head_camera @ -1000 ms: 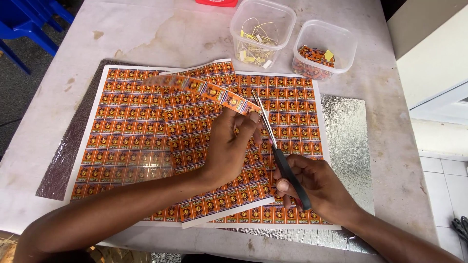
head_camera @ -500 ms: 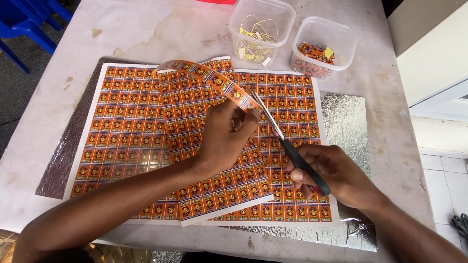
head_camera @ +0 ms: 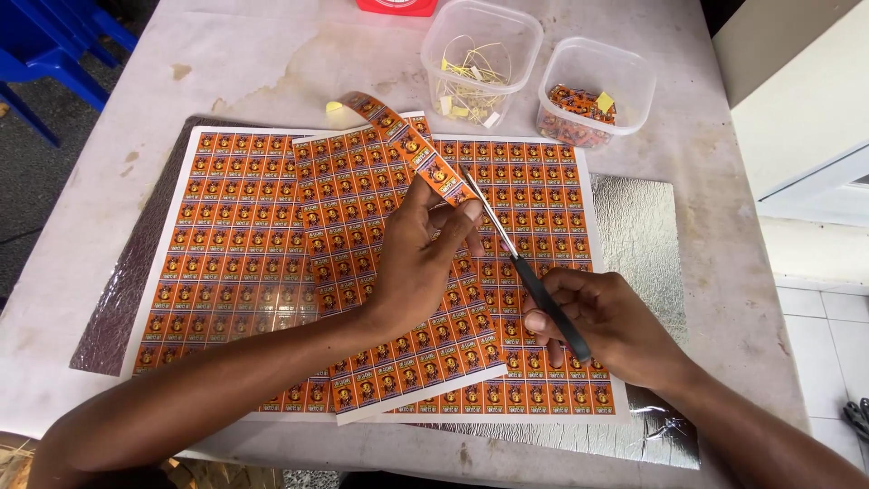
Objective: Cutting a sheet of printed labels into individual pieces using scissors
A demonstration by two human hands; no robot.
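Both forearms bare, no sleeves; left hand [head_camera: 418,263], right hand [head_camera: 608,324] ungloved.

Curling orange sticker strip [head_camera: 412,149] pinched at one end, black-handled scissors [head_camera: 525,267] gripped, blades at strip's end

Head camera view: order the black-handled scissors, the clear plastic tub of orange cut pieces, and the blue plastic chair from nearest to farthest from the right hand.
From the right hand:
1. Black-handled scissors, gripped in that hand, blades pointing up-left.
2. Clear plastic tub of orange cut pieces, top right of the table.
3. Blue plastic chair, far top-left corner, off the table.
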